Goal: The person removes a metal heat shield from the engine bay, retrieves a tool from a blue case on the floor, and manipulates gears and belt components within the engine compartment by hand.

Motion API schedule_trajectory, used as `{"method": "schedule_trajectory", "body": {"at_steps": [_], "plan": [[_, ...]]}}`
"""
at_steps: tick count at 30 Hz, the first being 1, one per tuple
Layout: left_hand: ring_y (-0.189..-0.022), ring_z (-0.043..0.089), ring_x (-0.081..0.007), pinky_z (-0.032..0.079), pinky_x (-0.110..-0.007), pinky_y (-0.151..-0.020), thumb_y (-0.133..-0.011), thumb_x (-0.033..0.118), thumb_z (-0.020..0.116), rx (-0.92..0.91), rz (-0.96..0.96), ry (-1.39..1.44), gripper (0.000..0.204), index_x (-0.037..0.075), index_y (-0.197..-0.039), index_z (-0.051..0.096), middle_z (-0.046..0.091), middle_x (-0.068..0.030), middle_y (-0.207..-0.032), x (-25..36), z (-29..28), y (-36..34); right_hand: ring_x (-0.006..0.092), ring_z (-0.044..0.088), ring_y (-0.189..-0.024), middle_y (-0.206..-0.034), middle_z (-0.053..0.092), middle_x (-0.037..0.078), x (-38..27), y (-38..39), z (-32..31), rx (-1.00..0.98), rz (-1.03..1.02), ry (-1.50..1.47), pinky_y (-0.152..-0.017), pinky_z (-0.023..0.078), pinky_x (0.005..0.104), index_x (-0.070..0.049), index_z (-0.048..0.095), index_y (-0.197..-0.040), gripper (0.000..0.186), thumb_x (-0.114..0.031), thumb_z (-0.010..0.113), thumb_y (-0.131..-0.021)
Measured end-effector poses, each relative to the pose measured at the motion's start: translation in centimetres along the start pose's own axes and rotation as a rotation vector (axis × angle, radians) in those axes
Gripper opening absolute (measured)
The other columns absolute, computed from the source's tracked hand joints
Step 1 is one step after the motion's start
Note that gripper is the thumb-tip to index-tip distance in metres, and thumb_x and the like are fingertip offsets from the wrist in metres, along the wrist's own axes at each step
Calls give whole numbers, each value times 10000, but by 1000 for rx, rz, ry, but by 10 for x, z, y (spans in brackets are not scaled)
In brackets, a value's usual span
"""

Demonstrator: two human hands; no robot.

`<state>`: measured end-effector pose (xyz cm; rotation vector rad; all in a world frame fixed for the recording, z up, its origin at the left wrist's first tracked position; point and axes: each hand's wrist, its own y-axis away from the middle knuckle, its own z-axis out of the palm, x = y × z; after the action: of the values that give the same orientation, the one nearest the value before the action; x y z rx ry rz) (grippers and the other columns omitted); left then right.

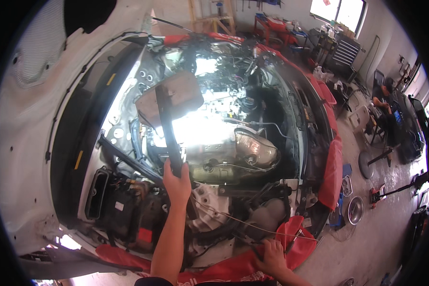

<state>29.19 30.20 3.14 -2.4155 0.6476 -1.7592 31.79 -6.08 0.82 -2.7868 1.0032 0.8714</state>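
My left hand (pixel 175 183) grips a long dark bar (pixel 169 133), which crosses a brownish rectangular piece (pixel 188 90) over the engine bay (pixel 217 174). Bright glare beside the bar washes out part of the engine, whose metal heat shield (pixel 255 148) shows to the right. Low at the right, my right hand (pixel 271 257) has curled fingers at the edge of the red fender cover (pixel 294 255), beside a dark part and a thin cable (pixel 243 219); what it holds is unclear.
The raised white hood (pixel 21 128) is on the left. Red covers (pixel 329 181) line the car's edges. At right are a seated person (pixel 381 97), a chair (pixel 360 119), a steel bowl (pixel 355 209), a floor jack (pixel 374 195) and a tool chest (pixel 345 50).
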Motion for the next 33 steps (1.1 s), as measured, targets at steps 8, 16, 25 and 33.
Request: {"method": "schedule_trajectory", "body": {"at_steps": [8,16,25,33], "plan": [[-876,567,-425,444,-459,-755,-815,229,597,-32,44,-264,313,-10,-1011,550,607,-227,-913,-52,-55,-42,383,419,-1096,-1158,464,160,-12,28,57,21,-216,79,-963,328,492,-41,499,-1152,565,-331,702,-712],[-956,581,-387,441,-427,-825,-797,275,609,-214,-185,-266,381,-29,-1024,564,616,-234,-992,-84,-58,-48,380,350,-1220,-1276,408,190,-27,44,72,-48,-97,186,-1049,230,537,-61,408,-1288,788,-430,719,-665],[-1225,393,-416,310,-448,-1031,-780,353,652,-106,-60,-400,751,-115,-1291,363,417,-311,-1295,-78,-57,-3,366,265,-1322,-1384,337,200,-19,72,69,101,-28,133,-1072,206,542,-53,384,-1323,811,-422,713,-681],[-1251,352,-382,244,-467,-1057,-846,203,608,-357,498,-298,580,-27,-1322,369,405,-211,-1338,19,-52,201,380,367,-1245,-1314,414,205,67,220,54,525,263,-40,-1044,286,488,-42,457,-1249,606,-262,685,-733]]}}
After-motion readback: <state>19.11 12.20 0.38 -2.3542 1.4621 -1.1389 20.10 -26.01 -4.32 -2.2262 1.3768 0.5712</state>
